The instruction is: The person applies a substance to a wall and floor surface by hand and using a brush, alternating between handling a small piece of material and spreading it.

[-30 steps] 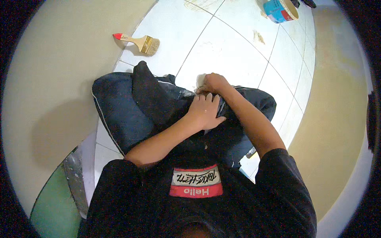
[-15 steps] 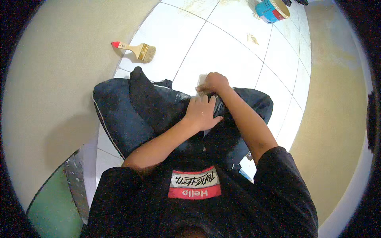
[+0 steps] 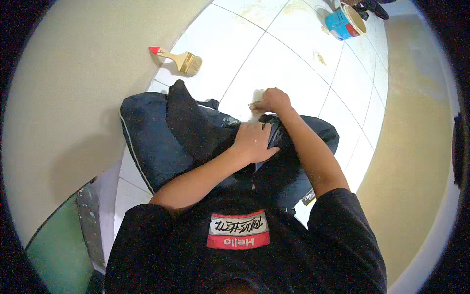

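I sit with crossed legs in dark trousers [image 3: 147,132] on a white tiled floor. My left hand [image 3: 253,142] lies on the dark cloth in my lap, its thumb apart from the fingers, with some fingertips hidden. Just beyond it, my right hand [image 3: 275,101] is closed in a fist over the floor at the edge of my legs. A pale, whitish thing [image 3: 258,95] shows beside its fingers, too blurred to name. Whitish smears mark the trousers near my left hand.
A wide paintbrush [image 3: 181,61] with a red handle tip lies against the left wall. At the far right stands a blue bucket [image 3: 338,24], with dark objects [image 3: 372,7] behind it. Yellowish stains [image 3: 319,58] mark the tiles. A green panel [image 3: 61,245] is at lower left.
The whole view has shifted slightly, so the brush and bucket appear farther right. My hands are a little farther apart, the right still in a fist.
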A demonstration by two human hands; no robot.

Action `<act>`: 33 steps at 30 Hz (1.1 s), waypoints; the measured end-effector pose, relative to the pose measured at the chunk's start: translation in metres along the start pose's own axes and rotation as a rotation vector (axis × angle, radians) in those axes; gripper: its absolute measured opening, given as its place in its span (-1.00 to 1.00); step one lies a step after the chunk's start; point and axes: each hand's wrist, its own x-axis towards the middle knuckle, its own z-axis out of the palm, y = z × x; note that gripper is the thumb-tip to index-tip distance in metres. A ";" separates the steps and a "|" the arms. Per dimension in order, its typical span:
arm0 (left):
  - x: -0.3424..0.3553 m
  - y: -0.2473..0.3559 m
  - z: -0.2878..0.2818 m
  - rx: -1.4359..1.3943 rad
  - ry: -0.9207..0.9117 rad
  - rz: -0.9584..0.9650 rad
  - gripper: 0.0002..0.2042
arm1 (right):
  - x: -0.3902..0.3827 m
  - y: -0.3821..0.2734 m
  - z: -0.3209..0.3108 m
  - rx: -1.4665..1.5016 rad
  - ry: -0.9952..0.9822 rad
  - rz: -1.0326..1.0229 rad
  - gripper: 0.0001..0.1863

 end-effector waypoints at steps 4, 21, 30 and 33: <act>0.003 -0.002 -0.001 -0.013 -0.018 0.013 -0.25 | 0.006 -0.015 0.046 -0.150 0.125 -0.254 -0.27; 0.007 -0.001 -0.014 -0.060 -0.151 -0.015 -0.22 | 0.002 -0.016 0.005 0.111 0.096 0.003 -0.14; 0.028 -0.040 -0.010 -0.328 -0.281 0.083 -0.13 | 0.019 -0.003 0.029 0.420 0.037 -0.038 -0.23; 0.034 -0.051 -0.015 -0.462 -0.275 -0.005 -0.22 | 0.022 0.000 0.025 0.716 0.029 -0.047 -0.31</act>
